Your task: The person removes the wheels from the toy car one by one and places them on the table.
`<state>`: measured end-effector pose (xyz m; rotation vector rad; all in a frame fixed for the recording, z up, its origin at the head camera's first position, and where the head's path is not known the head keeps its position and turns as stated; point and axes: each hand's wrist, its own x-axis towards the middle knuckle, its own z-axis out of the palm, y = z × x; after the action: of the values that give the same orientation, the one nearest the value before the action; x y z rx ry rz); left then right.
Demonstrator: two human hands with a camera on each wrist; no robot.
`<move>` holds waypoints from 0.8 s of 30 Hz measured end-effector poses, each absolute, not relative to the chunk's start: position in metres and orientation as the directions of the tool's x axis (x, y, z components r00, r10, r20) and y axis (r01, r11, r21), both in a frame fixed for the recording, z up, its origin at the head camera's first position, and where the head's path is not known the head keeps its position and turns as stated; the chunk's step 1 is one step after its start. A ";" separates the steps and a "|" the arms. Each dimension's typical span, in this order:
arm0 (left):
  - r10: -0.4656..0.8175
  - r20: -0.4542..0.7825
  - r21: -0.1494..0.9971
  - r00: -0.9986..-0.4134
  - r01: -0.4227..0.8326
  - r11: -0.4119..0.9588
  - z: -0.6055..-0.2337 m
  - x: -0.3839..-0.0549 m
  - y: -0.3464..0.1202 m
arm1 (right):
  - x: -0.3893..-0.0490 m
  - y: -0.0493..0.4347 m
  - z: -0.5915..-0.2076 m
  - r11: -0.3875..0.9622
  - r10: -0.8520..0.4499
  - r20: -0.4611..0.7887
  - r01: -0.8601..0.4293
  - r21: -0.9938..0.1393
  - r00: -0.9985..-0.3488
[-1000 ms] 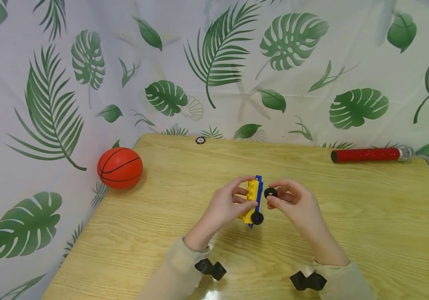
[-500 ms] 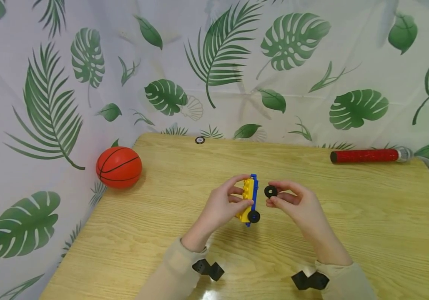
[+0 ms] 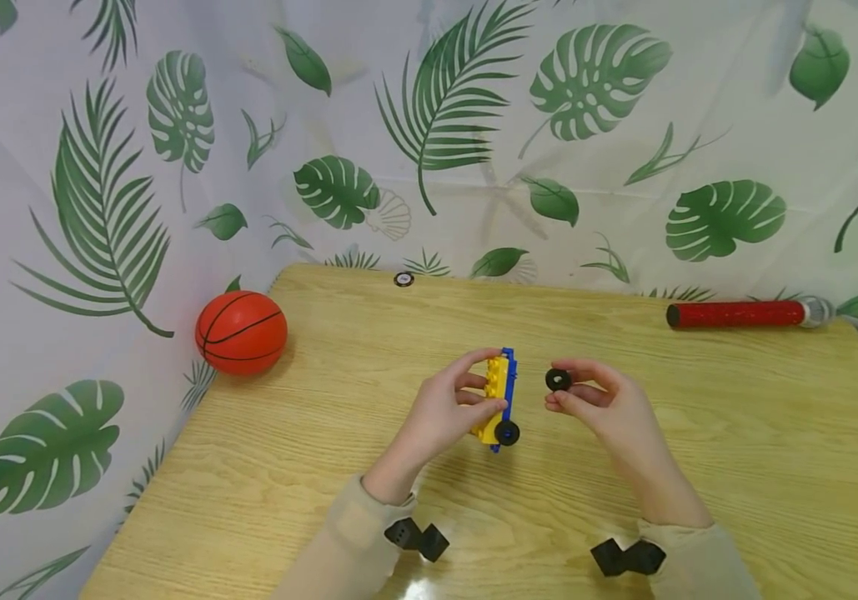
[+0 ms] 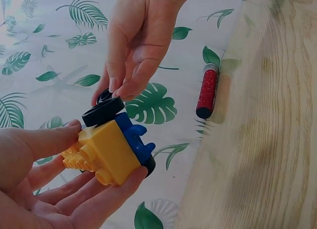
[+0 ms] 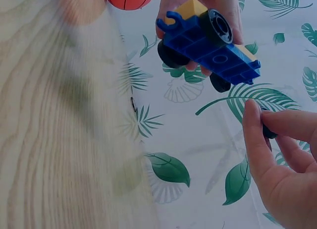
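My left hand (image 3: 436,417) holds a toy car (image 3: 509,390) by its ends, tipped on its side, with the thumb across it. The car has a yellow studded block on a blue chassis (image 5: 205,60); three black wheels show on it in the right wrist view, the nearest wheel (image 5: 215,30) at one corner. To the right of the car, my right hand (image 3: 616,408) pinches a loose black wheel (image 3: 551,381) between thumb and fingertips. A gap separates this wheel from the car in the head view. Fingers partly hide the loose wheel (image 5: 269,132) in the right wrist view.
An orange-red ball (image 3: 241,333) with black basketball lines sits by the table's left edge. A red microphone (image 3: 736,314) lies at the back right. Near the back edge is a small black-and-white disc (image 3: 403,279) on the wooden table (image 3: 353,367). A leaf-print cloth (image 3: 248,83) hangs behind.
My right hand has drawn the loose wheel to the right, away from the car, and its face has turned more toward the head camera. The left hand shifted slightly left with the car.
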<state>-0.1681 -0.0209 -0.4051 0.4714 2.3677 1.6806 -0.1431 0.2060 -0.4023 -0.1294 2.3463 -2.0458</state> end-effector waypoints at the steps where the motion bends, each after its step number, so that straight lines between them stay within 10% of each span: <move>1: 0.368 0.021 0.943 -0.929 0.141 0.301 -0.405 -0.168 -0.021 | -0.144 0.207 -0.404 0.134 -0.083 0.040 -0.050 -0.990 -0.996; 24: 0.344 0.013 0.949 -0.939 0.120 0.291 -0.408 -0.171 -0.024 | -0.159 0.225 -0.429 0.136 -0.090 -0.043 0.030 -0.990 -0.995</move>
<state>-0.1714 -0.0241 -0.4083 0.4304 2.3618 1.7093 -0.1587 0.2251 -0.4286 -0.0608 2.2963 -2.0059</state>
